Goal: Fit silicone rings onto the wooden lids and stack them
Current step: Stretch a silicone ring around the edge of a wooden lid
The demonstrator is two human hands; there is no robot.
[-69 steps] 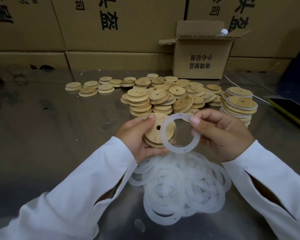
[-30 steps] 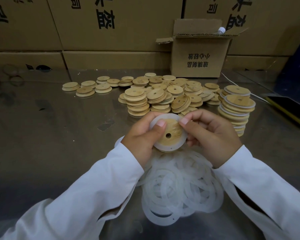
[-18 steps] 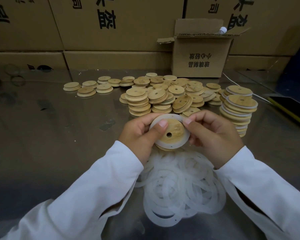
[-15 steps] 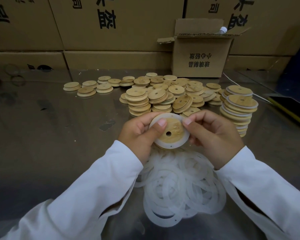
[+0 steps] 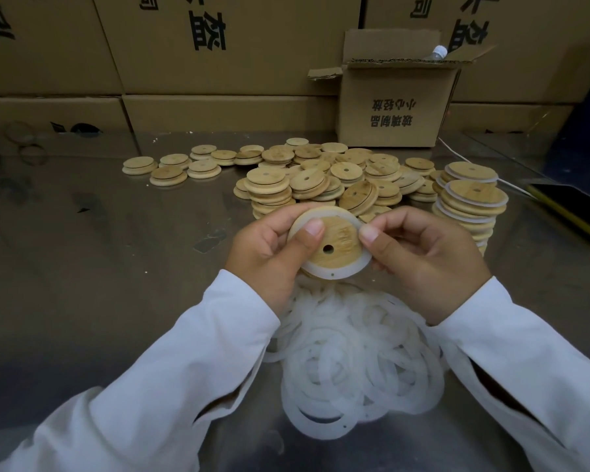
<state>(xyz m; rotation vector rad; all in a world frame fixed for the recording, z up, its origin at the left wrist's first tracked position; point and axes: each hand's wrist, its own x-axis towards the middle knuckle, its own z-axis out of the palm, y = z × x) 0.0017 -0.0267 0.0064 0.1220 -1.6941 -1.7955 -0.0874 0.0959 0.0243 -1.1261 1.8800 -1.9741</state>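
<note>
The open cardboard box [image 5: 395, 107] at the back holds a bottle [image 5: 437, 52], only its cap showing. The left hand [image 5: 269, 253] and right hand [image 5: 423, 260] pinch a round wooden lid [image 5: 334, 247], a flat translucent ring [image 5: 334, 274] round it, above the limp loose rings [image 5: 361, 362]

- The ring pile [image 5: 361, 362] lies on the counter [image 5: 99, 267], lower centre of the frame.
- Above it, the left hand [image 5: 266, 253] and right hand [image 5: 423, 264] hold one lid [image 5: 334, 247] between them.
- Behind, above centre, sits the lid heap [image 5: 321, 178], with the ringed stack [image 5: 470, 206] at its right.
- The open box [image 5: 395, 107] stands upper right, before the cartons [image 5: 218, 63] along the top.
</note>
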